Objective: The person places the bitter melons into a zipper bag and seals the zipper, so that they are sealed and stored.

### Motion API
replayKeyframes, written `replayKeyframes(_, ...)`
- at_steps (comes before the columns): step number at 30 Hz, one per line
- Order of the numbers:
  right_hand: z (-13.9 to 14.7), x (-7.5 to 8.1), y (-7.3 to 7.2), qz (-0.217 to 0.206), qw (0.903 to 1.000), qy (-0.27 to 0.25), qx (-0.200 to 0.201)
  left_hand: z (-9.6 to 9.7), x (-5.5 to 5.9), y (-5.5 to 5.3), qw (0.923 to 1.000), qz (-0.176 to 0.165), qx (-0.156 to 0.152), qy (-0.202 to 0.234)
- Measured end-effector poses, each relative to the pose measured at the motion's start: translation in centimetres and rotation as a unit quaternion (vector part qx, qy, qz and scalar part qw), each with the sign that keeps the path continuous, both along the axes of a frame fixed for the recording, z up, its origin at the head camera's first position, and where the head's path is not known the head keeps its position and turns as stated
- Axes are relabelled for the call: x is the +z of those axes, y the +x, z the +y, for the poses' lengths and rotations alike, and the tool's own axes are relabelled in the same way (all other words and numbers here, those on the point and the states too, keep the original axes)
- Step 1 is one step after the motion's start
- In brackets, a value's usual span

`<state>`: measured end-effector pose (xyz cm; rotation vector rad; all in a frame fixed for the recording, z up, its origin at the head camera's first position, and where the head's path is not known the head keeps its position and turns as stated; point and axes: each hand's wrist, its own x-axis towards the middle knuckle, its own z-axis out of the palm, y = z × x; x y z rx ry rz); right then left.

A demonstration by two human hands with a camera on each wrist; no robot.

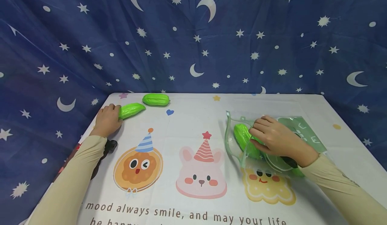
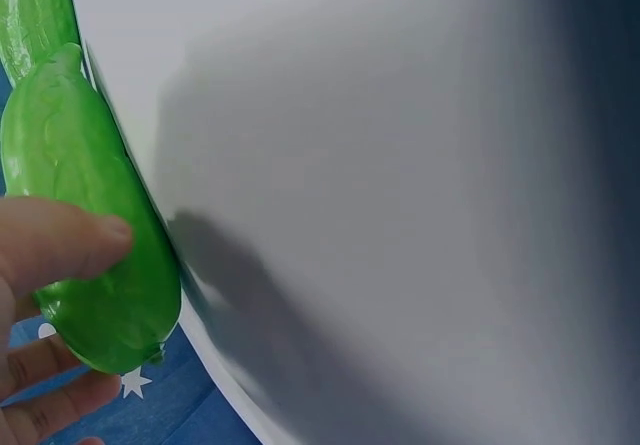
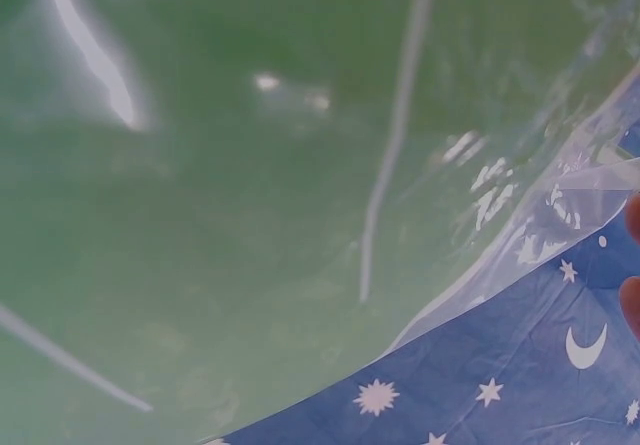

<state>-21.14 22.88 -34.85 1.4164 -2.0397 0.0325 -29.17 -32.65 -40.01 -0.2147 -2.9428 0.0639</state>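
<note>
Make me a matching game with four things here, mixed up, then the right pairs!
Things:
1. Left hand
2. Right hand
3. Dark blue cloth with white stars and moons
4. Farthest shiny, bright green, cucumber-shaped piece

Places or states:
A. Lies on the white printed tablecloth, in no hand
B. Holds a clear plastic bag with green print
C. Hangs behind the tablecloth
D. Holds another bright green piece

Pairs: 1-D, 2-B, 3-C, 4-A
</note>
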Motion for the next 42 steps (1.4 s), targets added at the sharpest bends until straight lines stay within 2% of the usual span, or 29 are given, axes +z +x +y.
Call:
replayKeyframes(15, 0.02, -0.11, 0.16, 0.0, 1.0, -0.001, 0.001, 0.04, -0.09, 0.02, 1.0, -0.003, 0.004, -0.007)
replayKeyframes(25, 0.04, -0.14, 0.15, -0.001, 1.0, 0.0, -0.001, -0.24, -0.42, -0.11, 0.9998, 0.018, -0.013, -0.003)
replayKeyframes(37, 0.02, -0.15, 0.1, -0.004, 1.0, 0.001, -0.002, 0.14, -0.2, -0.36, 0.9999, -0.011, -0.009, -0.004)
replayKeyframes(42, 0.02, -0.16, 0.12, -0.008, 1.0, 0.003, -0.003, 0.21, -0.22, -0.35, 0.9999, -0.005, -0.009, -0.004)
